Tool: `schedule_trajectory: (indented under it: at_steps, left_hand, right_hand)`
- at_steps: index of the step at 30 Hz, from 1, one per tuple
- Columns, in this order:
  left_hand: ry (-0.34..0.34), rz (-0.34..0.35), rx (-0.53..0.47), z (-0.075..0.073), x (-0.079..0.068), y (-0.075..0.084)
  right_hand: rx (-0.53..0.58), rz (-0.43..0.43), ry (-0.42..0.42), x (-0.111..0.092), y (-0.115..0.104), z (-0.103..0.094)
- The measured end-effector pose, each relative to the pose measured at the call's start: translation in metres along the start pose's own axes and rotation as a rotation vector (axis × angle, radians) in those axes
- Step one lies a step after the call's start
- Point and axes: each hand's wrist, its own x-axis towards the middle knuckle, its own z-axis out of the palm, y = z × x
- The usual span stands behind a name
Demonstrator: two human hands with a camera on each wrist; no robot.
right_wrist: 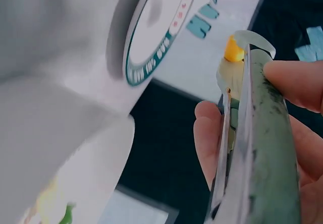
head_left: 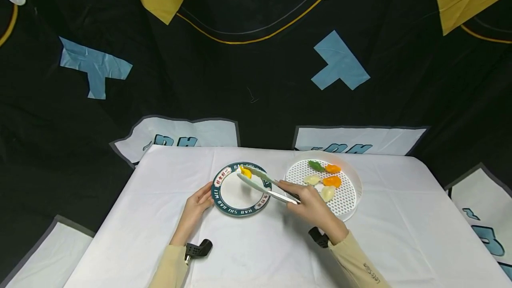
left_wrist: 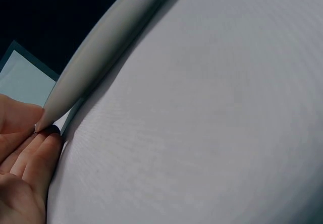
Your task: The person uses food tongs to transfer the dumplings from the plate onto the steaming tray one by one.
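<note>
My left hand (head_left: pixel 194 210) pinches the left rim of a round plate (head_left: pixel 236 211) with a white middle and a dark green lettered border. In the left wrist view the thumb lies on one face of the plate (left_wrist: pixel 108 42) and the fingers are under its edge. My right hand (head_left: pixel 308 201) grips a pair of tongs (right_wrist: pixel 275 148) with pale green outer sides. Between the tongs' tips sits a small yellow piece (right_wrist: pixel 233 50), over the plate's upper part in the head view. What kind of piece it is does not show clearly.
To the right, a round white perforated tray (head_left: pixel 357 181) holds a green piece (head_left: pixel 316 166), orange pieces (head_left: pixel 332 182) and pale yellow pieces (head_left: pixel 328 193). A white cloth (head_left: pixel 248 252) covers the table. Behind it hangs a black curtain (head_left: pixel 224 92) with blue and yellow shapes.
</note>
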Motion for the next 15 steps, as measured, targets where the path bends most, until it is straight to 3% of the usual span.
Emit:
schedule_trajectory:
  at_steps: [15]
  left_hand:
    - [-0.008,0.01,-0.018,0.0,-0.002,0.001]
  right_hand:
    - [-0.08,0.108,0.102,-0.038,0.028,-0.05]
